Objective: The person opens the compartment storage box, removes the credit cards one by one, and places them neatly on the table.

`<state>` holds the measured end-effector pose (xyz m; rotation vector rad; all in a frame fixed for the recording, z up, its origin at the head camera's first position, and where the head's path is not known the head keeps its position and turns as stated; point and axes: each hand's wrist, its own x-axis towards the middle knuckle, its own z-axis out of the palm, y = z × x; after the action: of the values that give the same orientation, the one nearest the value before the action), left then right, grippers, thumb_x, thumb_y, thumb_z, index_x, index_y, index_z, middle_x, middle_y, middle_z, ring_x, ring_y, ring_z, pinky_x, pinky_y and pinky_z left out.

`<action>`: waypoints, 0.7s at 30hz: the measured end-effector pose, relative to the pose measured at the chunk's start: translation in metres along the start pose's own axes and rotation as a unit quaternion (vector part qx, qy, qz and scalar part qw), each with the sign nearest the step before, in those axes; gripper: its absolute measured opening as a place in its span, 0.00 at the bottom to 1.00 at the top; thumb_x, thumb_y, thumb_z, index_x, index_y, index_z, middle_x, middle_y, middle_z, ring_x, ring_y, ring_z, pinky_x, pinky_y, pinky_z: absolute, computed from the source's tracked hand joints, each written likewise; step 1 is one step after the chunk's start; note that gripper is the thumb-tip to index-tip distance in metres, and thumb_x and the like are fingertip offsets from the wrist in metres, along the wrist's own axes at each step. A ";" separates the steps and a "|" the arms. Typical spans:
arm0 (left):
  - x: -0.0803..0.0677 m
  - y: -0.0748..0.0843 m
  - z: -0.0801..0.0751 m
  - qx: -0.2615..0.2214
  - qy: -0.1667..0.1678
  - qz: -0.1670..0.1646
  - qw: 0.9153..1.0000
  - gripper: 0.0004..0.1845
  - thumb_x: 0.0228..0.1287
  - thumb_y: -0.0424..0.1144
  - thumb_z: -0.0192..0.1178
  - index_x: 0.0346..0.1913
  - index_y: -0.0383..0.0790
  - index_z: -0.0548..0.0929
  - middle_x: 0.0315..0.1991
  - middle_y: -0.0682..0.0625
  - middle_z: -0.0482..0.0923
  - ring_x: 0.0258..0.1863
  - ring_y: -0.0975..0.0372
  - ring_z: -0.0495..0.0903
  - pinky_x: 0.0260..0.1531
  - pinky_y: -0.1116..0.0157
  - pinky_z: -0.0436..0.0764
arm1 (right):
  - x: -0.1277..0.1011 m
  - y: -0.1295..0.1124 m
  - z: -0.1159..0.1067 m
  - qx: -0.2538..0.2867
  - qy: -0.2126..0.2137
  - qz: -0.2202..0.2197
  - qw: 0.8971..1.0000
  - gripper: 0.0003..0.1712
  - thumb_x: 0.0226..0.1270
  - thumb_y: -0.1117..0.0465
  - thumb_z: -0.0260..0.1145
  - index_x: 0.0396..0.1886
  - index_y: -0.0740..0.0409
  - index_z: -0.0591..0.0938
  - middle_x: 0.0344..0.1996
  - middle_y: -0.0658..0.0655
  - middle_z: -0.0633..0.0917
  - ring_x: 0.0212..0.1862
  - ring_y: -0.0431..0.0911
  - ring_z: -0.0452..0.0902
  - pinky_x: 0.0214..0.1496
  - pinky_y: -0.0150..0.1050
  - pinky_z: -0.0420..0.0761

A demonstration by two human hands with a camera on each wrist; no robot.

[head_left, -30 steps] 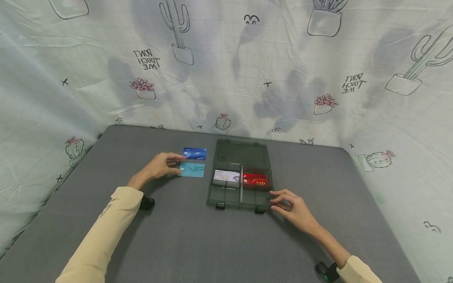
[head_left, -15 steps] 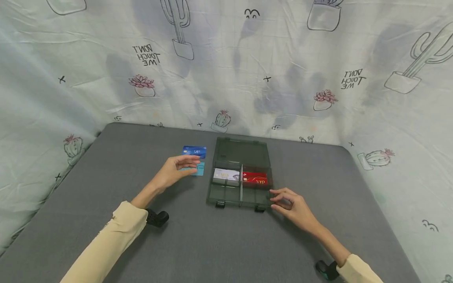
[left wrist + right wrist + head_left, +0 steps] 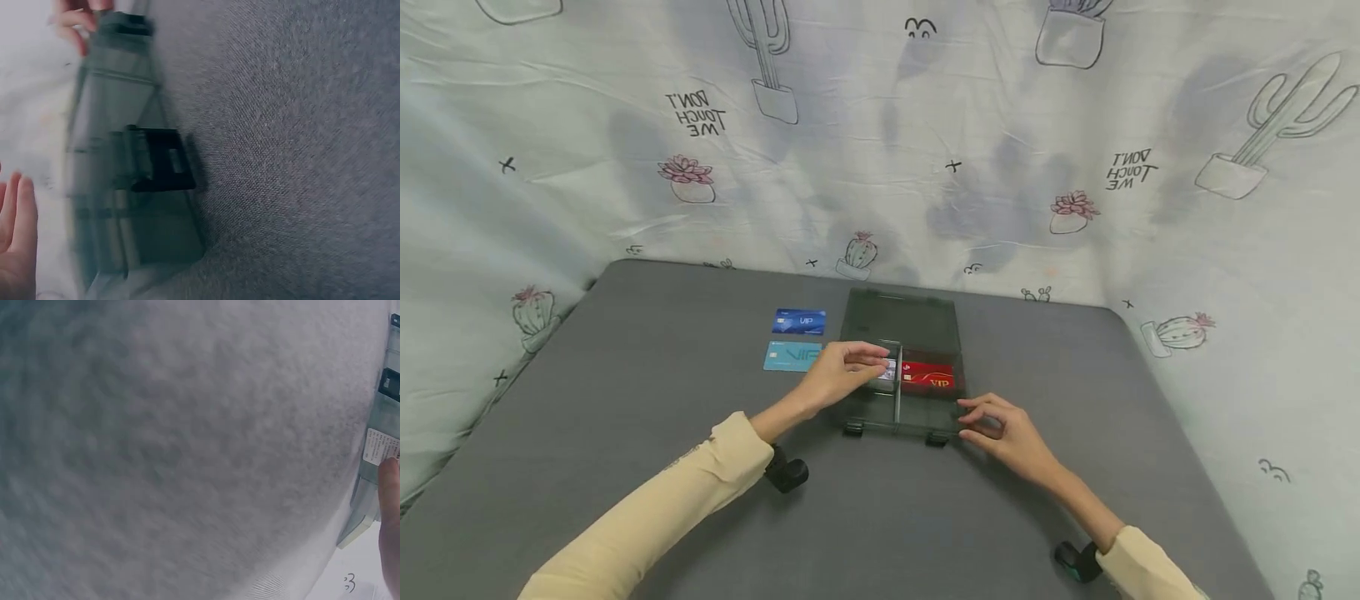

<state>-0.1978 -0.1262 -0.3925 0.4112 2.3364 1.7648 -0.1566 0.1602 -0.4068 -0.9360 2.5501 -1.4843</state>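
Note:
A dark translucent box (image 3: pixel 917 421) lies open on the grey table (image 3: pixel 647 392), its lid (image 3: pixel 898 315) flat behind it. A red card (image 3: pixel 931 377) fills the right rear compartment. My left hand (image 3: pixel 867 360) hovers over the left rear compartment with fingers stretched, hiding most of a white card (image 3: pixel 889 372). My right hand (image 3: pixel 976 419) rests with relaxed fingers at the box's front right corner. A teal card (image 3: pixel 788 356) and a dark blue card (image 3: pixel 799 321) lie left of the box. The left wrist view shows the box's black latch (image 3: pixel 159 162), blurred.
A cactus-print sheet (image 3: pixel 880 150) hangs behind and around the table. The right wrist view shows mostly grey table cloth (image 3: pixel 175 444) and the box's edge (image 3: pixel 389 387) at the far right. Bare cloth lies in front of the box.
My left hand left the teal card and moved right, over the box's left rear compartment. The teal card stays on the table. My right hand barely moved.

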 end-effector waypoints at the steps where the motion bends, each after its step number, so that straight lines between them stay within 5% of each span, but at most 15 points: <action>1: 0.004 -0.001 0.003 0.016 0.004 0.003 1.000 0.15 0.60 0.35 0.58 0.50 0.35 0.78 0.43 0.43 0.80 0.41 0.60 0.80 0.41 0.62 0.78 | 0.001 0.000 0.001 -0.001 -0.002 0.000 1.000 0.06 0.50 0.75 0.66 0.30 0.69 0.80 0.43 0.68 0.77 0.43 0.59 0.76 0.41 0.42 0.78; 8: 0.026 -0.003 0.016 0.140 -0.009 0.015 0.990 0.17 0.60 0.36 0.58 0.51 0.34 0.77 0.37 0.43 0.81 0.36 0.56 0.81 0.34 0.63 0.80 | 0.004 -0.001 0.000 -0.010 -0.007 0.011 1.000 0.05 0.51 0.75 0.66 0.30 0.68 0.80 0.43 0.68 0.76 0.46 0.61 0.74 0.42 0.45 0.78; 13: 0.040 -0.001 0.024 0.224 -0.054 0.040 0.972 0.18 0.61 0.39 0.57 0.52 0.33 0.74 0.30 0.44 0.80 0.22 0.60 0.80 0.21 0.68 0.77 | 0.004 0.000 -0.001 -0.010 -0.009 0.011 1.000 0.06 0.50 0.75 0.66 0.30 0.69 0.80 0.44 0.68 0.77 0.46 0.62 0.74 0.42 0.44 0.78; 21: 0.054 -0.003 0.033 0.303 -0.090 0.004 0.949 0.15 0.64 0.35 0.50 0.51 0.36 0.75 0.17 0.52 0.75 0.08 0.66 0.66 0.09 0.73 0.66 | 0.004 0.024 0.000 -0.009 -0.013 0.000 1.000 0.05 0.52 0.69 0.66 0.32 0.63 0.81 0.45 0.65 0.77 0.47 0.59 0.74 0.43 0.39 0.78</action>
<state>-0.2391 -0.0789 -0.4031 0.6340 2.6909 0.9200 -0.1713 0.1671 -0.4250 -0.9518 2.5502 -1.4418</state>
